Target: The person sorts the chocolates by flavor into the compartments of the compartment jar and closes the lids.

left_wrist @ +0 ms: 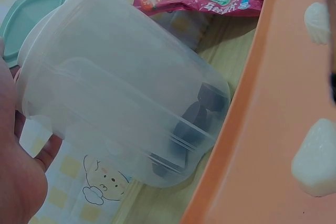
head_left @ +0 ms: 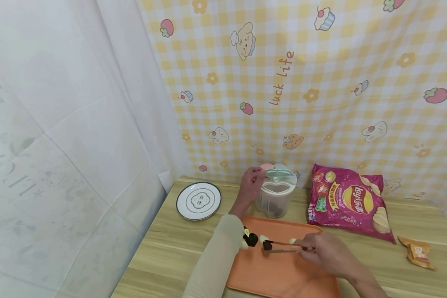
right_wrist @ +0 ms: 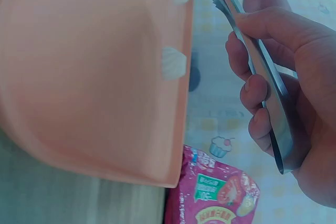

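Observation:
My left hand (head_left: 254,179) grips the rim of a clear plastic container (head_left: 276,198) at the back of the table. Its mint lid (left_wrist: 35,10) is flipped up, and dark pieces (left_wrist: 202,109) lie at the bottom. My right hand (head_left: 318,249) holds metal tongs (head_left: 284,246) over the orange tray (head_left: 283,275). The tong tips are on a dark piece (head_left: 267,245). Another dark piece (head_left: 251,239) and white pieces (head_left: 263,238) lie on the tray beside it. In the right wrist view my fingers (right_wrist: 262,85) curl round the tongs (right_wrist: 260,72).
A white plate with a dark rim (head_left: 199,200) sits at the back left. A pink crisp bag (head_left: 345,201) lies right of the container, and a small orange packet (head_left: 418,251) near the right edge. A checked cloth hangs behind the wooden table (head_left: 171,248).

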Action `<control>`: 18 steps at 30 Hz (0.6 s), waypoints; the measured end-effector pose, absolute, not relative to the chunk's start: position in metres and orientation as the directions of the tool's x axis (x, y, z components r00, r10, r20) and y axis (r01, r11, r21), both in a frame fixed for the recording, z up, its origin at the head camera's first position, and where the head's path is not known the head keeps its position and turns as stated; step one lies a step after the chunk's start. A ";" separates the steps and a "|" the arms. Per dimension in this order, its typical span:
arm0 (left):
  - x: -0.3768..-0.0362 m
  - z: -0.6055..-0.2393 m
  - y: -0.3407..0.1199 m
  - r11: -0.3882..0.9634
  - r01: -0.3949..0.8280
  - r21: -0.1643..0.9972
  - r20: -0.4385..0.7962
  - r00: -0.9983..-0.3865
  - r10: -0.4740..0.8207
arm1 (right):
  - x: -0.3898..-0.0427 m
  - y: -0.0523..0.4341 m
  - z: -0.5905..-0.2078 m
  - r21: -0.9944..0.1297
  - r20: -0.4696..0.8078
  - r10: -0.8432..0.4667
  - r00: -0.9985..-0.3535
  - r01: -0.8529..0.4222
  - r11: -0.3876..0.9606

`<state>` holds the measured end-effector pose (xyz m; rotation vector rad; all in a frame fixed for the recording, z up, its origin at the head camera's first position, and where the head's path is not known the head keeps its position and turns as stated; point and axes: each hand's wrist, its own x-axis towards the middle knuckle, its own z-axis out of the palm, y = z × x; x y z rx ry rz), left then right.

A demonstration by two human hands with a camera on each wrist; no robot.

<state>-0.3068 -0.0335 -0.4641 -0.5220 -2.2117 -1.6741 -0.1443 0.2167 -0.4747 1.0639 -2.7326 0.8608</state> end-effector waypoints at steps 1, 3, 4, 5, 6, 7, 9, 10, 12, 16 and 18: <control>-0.307 -0.464 -0.033 0.243 0.466 0.850 0.458 -0.884 0.095 | -0.144 0.218 -0.473 -0.486 0.272 -0.592 -0.759 -0.639 0.596; -0.306 -0.464 -0.033 0.241 0.461 0.854 0.453 -0.887 0.091 | -0.145 0.221 -0.470 -0.497 0.287 -0.591 -0.754 -0.645 0.581; -0.306 -0.464 -0.033 0.241 0.458 0.856 0.450 -0.889 0.090 | -0.146 0.222 -0.468 -0.492 0.305 -0.588 -0.749 -0.653 0.576; -0.306 -0.464 -0.033 0.243 0.455 0.857 0.447 -0.890 0.089 | -0.146 0.223 -0.467 -0.487 0.325 -0.583 -0.745 -0.660 0.572; -0.306 -0.464 -0.033 0.244 0.452 0.858 0.444 -0.892 0.089 | -0.147 0.223 -0.465 -0.481 0.345 -0.575 -0.742 -0.666 0.570; -0.306 -0.464 -0.033 0.244 0.449 0.859 0.441 -0.893 0.089 | -0.148 0.224 -0.463 -0.468 0.364 -0.566 -0.740 -0.670 0.575; -0.306 -0.464 -0.033 0.246 0.449 0.859 0.441 -0.893 0.091 | -0.148 0.225 -0.459 -0.446 0.394 -0.534 -0.748 -0.663 0.600; -0.306 -0.464 -0.033 0.246 0.451 0.858 0.443 -0.892 0.092 | -0.148 0.225 -0.457 -0.439 0.405 -0.514 -0.756 -0.654 0.616; -0.305 -0.463 -0.033 0.246 0.457 0.855 0.448 -0.889 0.096 | -0.148 0.225 -0.454 -0.450 0.412 -0.471 -0.780 -0.623 0.639; -0.304 -0.463 -0.034 0.248 0.466 0.850 0.455 -0.885 0.101 | -0.147 0.225 -0.449 -0.473 0.457 -0.400 -0.794 -0.598 0.647; -0.304 -0.463 -0.034 0.249 0.460 0.852 0.450 -0.887 0.101 | -0.148 0.225 -0.448 -0.474 0.490 -0.370 -0.789 -0.597 0.647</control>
